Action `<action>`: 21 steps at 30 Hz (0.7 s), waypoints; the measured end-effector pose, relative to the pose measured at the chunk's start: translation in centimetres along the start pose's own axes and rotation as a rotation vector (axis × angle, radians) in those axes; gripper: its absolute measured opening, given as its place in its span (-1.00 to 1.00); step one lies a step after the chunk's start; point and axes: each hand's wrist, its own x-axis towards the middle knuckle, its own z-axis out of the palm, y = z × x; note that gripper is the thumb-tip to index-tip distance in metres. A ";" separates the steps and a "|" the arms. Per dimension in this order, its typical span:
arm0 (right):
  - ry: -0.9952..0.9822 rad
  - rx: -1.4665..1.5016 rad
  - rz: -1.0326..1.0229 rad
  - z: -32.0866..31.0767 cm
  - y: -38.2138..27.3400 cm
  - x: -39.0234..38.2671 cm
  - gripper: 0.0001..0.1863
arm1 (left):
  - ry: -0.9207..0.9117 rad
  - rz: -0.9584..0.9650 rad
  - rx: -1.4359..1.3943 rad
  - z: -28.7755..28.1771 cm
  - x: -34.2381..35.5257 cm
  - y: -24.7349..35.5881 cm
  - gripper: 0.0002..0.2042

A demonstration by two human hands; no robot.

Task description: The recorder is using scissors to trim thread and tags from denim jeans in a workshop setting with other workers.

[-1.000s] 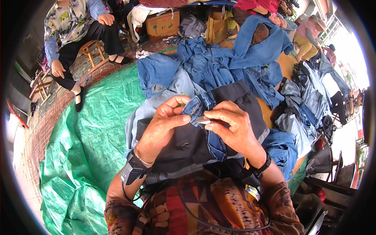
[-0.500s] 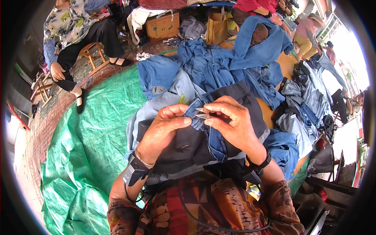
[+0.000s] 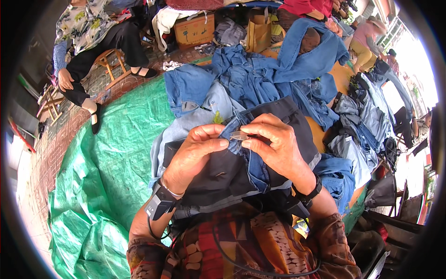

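A blue denim piece (image 3: 256, 171), perhaps a waistband or strap, hangs between my hands in front of my chest. My left hand (image 3: 195, 151) pinches its upper edge between thumb and fingers. In my right hand (image 3: 275, 142) is a small pair of thread snips (image 3: 239, 136), squeezed between thumb and fingers. The snips' pointed metal blades lie close together against the denim, beside my left fingertips; their handles are hidden in my palm. Under both hands, a dark grey garment (image 3: 209, 174) spreads over my lap.
Blue jeans (image 3: 241, 74) lie heaped ahead, with more denim (image 3: 357, 121) piled at the right. A green tarp (image 3: 130, 125) covers the ground to the left. A seated person (image 3: 97, 42) is at upper left, near a wooden stool (image 3: 110, 67). A cardboard box (image 3: 195, 31) stands behind the heap.
The snips' blades were spread apart and are now closed together at the denim. Both hands have stayed in nearly the same place.
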 end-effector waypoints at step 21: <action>0.092 0.169 0.035 0.6 -0.2 -0.5 -0.80 | 0.054 0.006 0.041 0.4 0.2 -0.5 -0.79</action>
